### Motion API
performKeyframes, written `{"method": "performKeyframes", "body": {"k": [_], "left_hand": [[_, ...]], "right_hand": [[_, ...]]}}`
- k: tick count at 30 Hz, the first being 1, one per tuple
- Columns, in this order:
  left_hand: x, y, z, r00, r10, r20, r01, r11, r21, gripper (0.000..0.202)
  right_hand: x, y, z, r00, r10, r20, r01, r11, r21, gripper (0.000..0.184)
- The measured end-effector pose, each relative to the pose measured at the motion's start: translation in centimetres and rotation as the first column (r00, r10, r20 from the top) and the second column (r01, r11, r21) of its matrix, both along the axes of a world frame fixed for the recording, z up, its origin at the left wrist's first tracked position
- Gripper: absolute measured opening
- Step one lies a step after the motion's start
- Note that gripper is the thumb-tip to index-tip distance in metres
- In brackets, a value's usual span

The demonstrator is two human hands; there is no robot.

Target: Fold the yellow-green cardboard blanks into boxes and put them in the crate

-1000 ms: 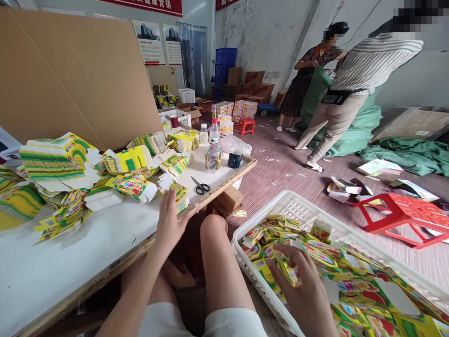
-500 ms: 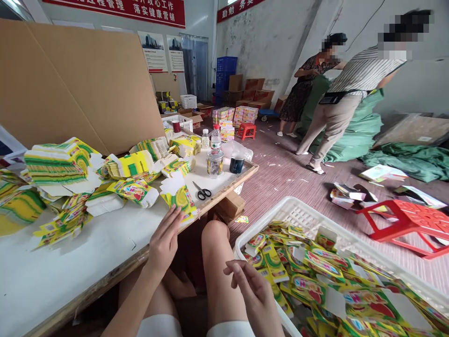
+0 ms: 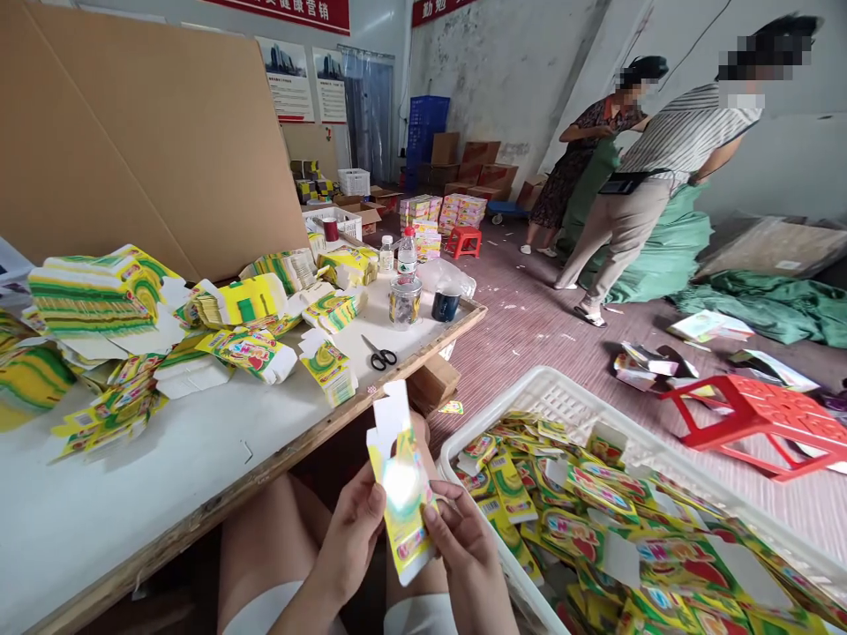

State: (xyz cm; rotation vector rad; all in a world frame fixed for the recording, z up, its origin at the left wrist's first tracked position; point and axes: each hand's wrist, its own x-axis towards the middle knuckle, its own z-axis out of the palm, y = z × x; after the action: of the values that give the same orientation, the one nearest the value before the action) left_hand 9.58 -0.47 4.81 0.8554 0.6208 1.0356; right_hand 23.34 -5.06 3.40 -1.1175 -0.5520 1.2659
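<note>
A flattened yellow-green carton (image 3: 405, 498) with white flaps is held upright over my lap. My left hand (image 3: 350, 529) grips its left edge, thumb on the printed face. On the opposite edge, my right hand (image 3: 460, 534) pinches the carton between thumb and fingers. A bright glare whitens the middle of the print. Close beyond, more flat cartons (image 3: 329, 366) lie at the table edge beside black-handled scissors (image 3: 380, 354). To my right, a white plastic basket (image 3: 456, 441) holds many yellow-green cartons (image 3: 588, 529).
Carton stacks (image 3: 99, 295) cover the back of the white table (image 3: 165, 494), before a large cardboard sheet (image 3: 146, 132). A dark mug (image 3: 446, 304), a tin and bottles stand at its far end. A red stool (image 3: 760, 419) lies tipped on the floor. Two people handle a green sack (image 3: 668, 256).
My left hand has brought a carton from the table edge to over my lap. My right hand has moved left and taken hold of its other side.
</note>
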Motion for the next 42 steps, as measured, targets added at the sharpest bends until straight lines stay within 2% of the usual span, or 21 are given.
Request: {"method": "performKeyframes", "body": {"k": [3, 5, 7, 10, 12, 15, 17, 21, 23, 25, 28, 31, 33, 35, 37, 38, 40, 42], "left_hand": [[0.0, 0.6, 0.9, 0.973, -0.18, 0.143, 0.198, 0.973, -0.118, 0.054], [0.1, 0.6, 1.3, 0.96, -0.215, 0.179, 0.239, 0.962, -0.129, 0.053], [0.3, 0.5, 1.6, 0.963, -0.21, 0.167, 0.232, 0.964, -0.13, 0.054], [0.7, 0.4, 1.7, 0.984, -0.155, 0.09, 0.167, 0.974, -0.153, 0.052], [1.0, 0.5, 1.5, 0.995, -0.096, 0.028, 0.099, 0.98, -0.175, 0.047], [1.2, 0.6, 1.0, 0.997, -0.022, -0.076, 0.009, 0.985, -0.172, 0.044], [1.2, 0.6, 0.6, 0.986, 0.034, -0.163, -0.055, 0.991, -0.126, 0.045], [0.7, 0.3, 0.4, 0.95, 0.164, -0.267, -0.165, 0.986, 0.019, 0.062], [0.2, 0.2, 0.5, 0.945, 0.119, -0.305, -0.107, 0.993, 0.057, 0.063], [-0.3, 0.1, 0.9, 0.938, 0.014, -0.346, 0.016, 0.996, 0.082, 0.059], [-0.9, 0.2, 1.4, 0.929, -0.143, -0.34, 0.175, 0.982, 0.065, 0.044], [-1.1, 0.1, 1.5, 0.935, -0.239, -0.262, 0.255, 0.967, 0.026, 0.036], [-1.1, -0.2, 1.3, 0.94, -0.272, -0.204, 0.279, 0.96, 0.005, 0.043], [-1.1, -0.4, 1.0, 0.944, -0.299, -0.139, 0.297, 0.954, -0.031, 0.066], [-1.1, -0.4, 0.7, 0.938, -0.328, -0.108, 0.323, 0.944, -0.061, 0.081], [-1.1, -0.4, 0.6, 0.932, -0.341, -0.12, 0.336, 0.94, -0.063, 0.079], [-1.1, -0.2, 0.5, 0.923, -0.326, -0.205, 0.325, 0.945, -0.036, 0.062], [-1.0, 0.1, 0.4, 0.911, -0.248, -0.33, 0.272, 0.962, 0.029, 0.046]], "right_hand": [[-1.1, -0.2, 0.0, 0.996, 0.022, -0.084, -0.023, 1.0, -0.017, 0.04], [-1.3, -0.2, 0.1, 0.996, 0.008, -0.091, -0.009, 1.0, -0.008, 0.04], [-1.1, -0.3, 0.2, 0.999, -0.03, -0.034, 0.031, 0.999, 0.016, 0.04], [-0.7, -0.4, 0.2, 0.985, -0.064, 0.158, 0.06, 0.998, 0.034, 0.041], [-0.5, -0.5, 0.0, 0.96, -0.042, 0.276, 0.037, 0.999, 0.02, 0.038], [-0.5, -0.8, -0.5, 0.948, -0.008, 0.318, 0.002, 1.0, 0.02, 0.034], [-0.5, -0.8, -0.8, 0.946, 0.001, 0.324, -0.012, 0.999, 0.031, 0.033], [0.3, -0.6, -0.7, 0.885, 0.001, 0.466, -0.033, 0.998, 0.06, 0.03], [1.0, -0.4, -0.2, 0.872, 0.008, 0.489, -0.063, 0.994, 0.095, 0.043], [1.6, -0.3, 0.5, 0.883, 0.062, 0.465, -0.127, 0.986, 0.111, 0.054], [2.7, -0.1, 1.6, 0.881, 0.187, 0.434, -0.25, 0.964, 0.092, 0.045], [3.7, 0.1, 2.2, 0.856, 0.221, 0.468, -0.298, 0.95, 0.097, 0.03], [4.0, 0.2, 2.2, 0.83, 0.178, 0.529, -0.284, 0.951, 0.125, 0.029], [4.1, 0.4, 1.9, 0.812, 0.143, 0.566, -0.275, 0.949, 0.154, 0.031], [4.2, 0.5, 1.4, 0.838, 0.115, 0.533, -0.244, 0.953, 0.179, 0.024], [4.2, 0.5, 1.2, 0.862, 0.088, 0.499, -0.207, 0.96, 0.188, 0.021], [4.5, 0.6, 0.8, 0.894, 0.023, 0.447, -0.116, 0.976, 0.183, 0.027], [4.9, 0.7, 0.9, 0.891, 0.053, 0.45, -0.121, 0.985, 0.123, 0.035]]}}
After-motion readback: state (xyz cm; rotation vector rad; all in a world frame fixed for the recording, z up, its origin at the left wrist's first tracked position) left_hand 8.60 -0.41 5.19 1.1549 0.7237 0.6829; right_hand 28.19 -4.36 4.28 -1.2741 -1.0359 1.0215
